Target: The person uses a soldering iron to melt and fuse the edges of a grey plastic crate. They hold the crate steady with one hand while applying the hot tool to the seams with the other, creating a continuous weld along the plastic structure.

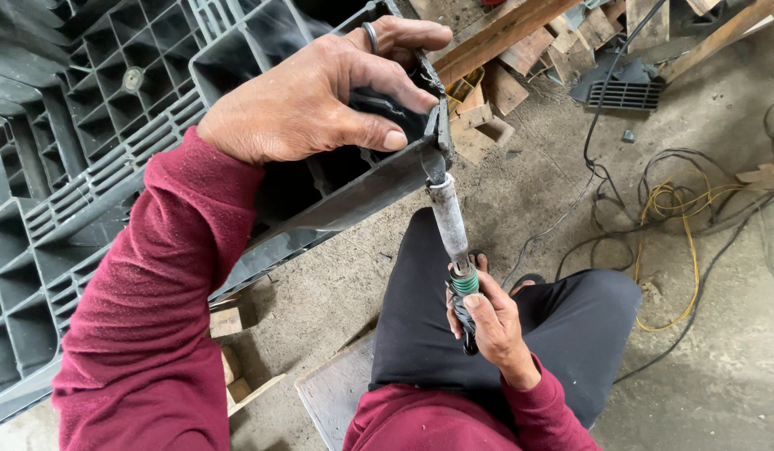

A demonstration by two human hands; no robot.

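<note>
My left hand (pixel 320 92), with a ring on one finger, grips the corner of a large black plastic grid pallet (pixel 95 167) that stands tilted on its edge at the left. My right hand (pixel 491 321) is closed on the dark handle of a heated iron tool (pixel 450 221), which has a green band near the grip. The tool's grey metal shaft points up and its tip touches the pallet's corner edge just below my left thumb. Both sleeves are dark red. My knees in black trousers (pixel 529 326) are under the right hand.
Wooden blocks and planks (pixel 521 50) lie at the top centre. A black vent grille (pixel 621 88) rests on the concrete floor. Black and yellow cables (pixel 679 217) tangle across the floor at right. A wooden board (pixel 337 392) and small wood scraps (pixel 232 367) lie near my legs.
</note>
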